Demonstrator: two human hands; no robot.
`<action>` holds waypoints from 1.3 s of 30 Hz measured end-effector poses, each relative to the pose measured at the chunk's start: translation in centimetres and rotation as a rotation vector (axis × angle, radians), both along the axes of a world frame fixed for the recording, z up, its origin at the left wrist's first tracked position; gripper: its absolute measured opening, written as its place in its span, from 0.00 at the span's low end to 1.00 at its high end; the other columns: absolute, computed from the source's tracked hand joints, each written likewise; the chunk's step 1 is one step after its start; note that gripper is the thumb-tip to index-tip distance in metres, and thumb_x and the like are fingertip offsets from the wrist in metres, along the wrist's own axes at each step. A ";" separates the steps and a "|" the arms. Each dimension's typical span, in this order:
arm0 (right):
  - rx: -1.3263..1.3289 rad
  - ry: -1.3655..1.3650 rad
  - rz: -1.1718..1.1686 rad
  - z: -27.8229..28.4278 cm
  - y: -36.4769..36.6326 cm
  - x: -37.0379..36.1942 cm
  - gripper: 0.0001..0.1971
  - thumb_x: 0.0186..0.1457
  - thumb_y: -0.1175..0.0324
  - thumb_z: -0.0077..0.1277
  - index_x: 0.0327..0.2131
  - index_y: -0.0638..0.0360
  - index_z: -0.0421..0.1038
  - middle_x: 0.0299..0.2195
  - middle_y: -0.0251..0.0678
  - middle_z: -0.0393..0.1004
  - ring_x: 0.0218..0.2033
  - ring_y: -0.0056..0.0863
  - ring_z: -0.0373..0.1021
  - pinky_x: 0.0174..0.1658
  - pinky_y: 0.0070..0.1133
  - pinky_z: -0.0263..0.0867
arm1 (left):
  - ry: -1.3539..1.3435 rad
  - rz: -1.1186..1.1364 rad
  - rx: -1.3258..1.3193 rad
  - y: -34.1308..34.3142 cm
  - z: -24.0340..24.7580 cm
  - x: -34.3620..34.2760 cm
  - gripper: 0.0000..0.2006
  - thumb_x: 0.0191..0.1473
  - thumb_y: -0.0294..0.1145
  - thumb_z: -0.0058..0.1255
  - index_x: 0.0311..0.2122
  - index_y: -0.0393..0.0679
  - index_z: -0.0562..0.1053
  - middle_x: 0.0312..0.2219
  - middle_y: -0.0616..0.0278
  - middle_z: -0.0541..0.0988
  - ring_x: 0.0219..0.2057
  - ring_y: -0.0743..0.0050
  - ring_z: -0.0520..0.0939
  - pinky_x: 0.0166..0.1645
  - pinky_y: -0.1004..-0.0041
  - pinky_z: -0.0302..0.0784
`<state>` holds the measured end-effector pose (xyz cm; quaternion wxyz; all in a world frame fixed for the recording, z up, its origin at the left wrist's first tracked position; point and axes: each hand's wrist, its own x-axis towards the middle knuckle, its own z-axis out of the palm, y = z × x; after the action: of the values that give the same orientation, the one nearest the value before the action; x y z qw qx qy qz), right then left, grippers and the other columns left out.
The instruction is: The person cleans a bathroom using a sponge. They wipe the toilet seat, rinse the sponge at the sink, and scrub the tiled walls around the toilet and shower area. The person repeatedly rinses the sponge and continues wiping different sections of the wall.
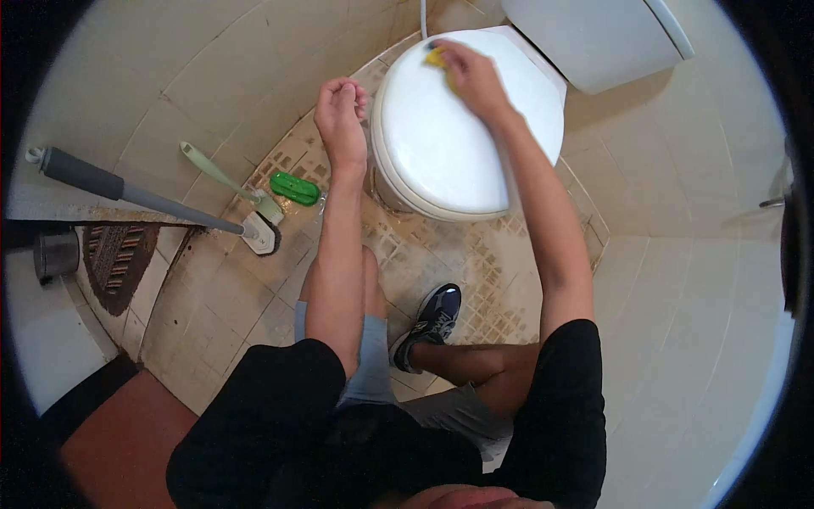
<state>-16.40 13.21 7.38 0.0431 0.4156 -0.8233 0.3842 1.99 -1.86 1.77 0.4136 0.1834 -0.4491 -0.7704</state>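
Two hands | right hand [471,78] presses yellow sponge [436,58] on toilet lid [441,144] | left hand [341,114] loosely curled

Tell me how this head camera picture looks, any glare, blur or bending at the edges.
Head view: strong fisheye, so the floor tiles curve toward a black rim; soft, even light with a faint sheen on the closed toilet lid; the right hand with its yellow sponge looks slightly soft; the left hand is sharp.
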 end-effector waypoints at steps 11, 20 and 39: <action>-0.021 0.113 -0.386 -1.6 17.7 2.8 0.19 0.73 0.66 0.46 0.61 0.65 0.74 0.61 0.53 0.76 0.65 0.49 0.71 0.68 0.36 0.64 | -0.027 -0.090 -0.009 1.0 -0.1 -0.9 0.07 0.72 0.32 0.49 0.44 0.45 0.77 0.34 0.70 0.78 0.34 0.83 0.76 0.39 0.79 0.71; 0.188 0.249 0.194 1.0 8.5 15.7 0.29 0.68 0.59 0.56 0.66 0.67 0.67 0.67 0.54 0.67 0.72 0.49 0.60 0.76 0.38 0.54 | 0.072 -0.040 0.062 1.6 -1.4 -2.6 0.04 0.71 0.27 0.50 0.43 0.40 0.75 0.34 0.67 0.77 0.35 0.83 0.74 0.42 0.79 0.72; 0.159 0.188 -0.220 -0.7 13.1 5.7 0.29 0.71 0.60 0.51 0.68 0.69 0.63 0.69 0.56 0.64 0.73 0.50 0.58 0.77 0.36 0.51 | 0.006 -0.065 -0.074 2.4 -0.6 -1.6 0.04 0.72 0.28 0.50 0.45 0.41 0.75 0.34 0.69 0.76 0.35 0.83 0.73 0.43 0.79 0.73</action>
<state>-10.68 26.34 6.66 0.1287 0.3593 -0.8839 0.2703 0.41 0.52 1.16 0.3961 0.1510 -0.4818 -0.7669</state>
